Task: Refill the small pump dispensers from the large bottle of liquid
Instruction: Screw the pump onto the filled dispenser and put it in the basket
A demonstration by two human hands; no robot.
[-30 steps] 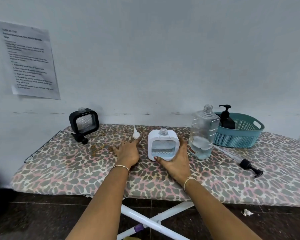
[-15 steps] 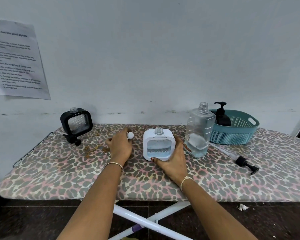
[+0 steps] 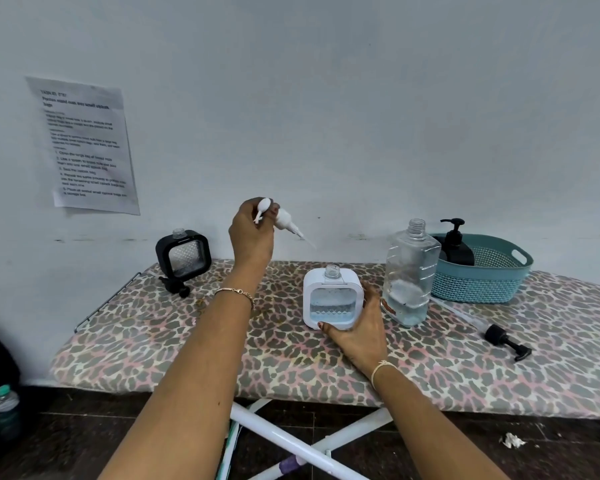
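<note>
The left hand (image 3: 252,233) is holding the white pump (image 3: 284,220) up at mid-frame, fingers (image 3: 246,216) curled round its head; the right hand (image 3: 361,327) is wrapping its fingers round the white dispenser (image 3: 331,299), standing open-necked on the bench (image 3: 153,341) at centre. The uncapped bottle (image 3: 411,278) is standing just right of it, a basket (image 3: 482,282) behind, a black pump (image 3: 506,341) lying lower right, a black dispenser (image 3: 183,252) sitting at left.

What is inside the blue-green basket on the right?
A black pump bottle stands inside the basket. The basket wall hides its base and the basket floor.
</note>
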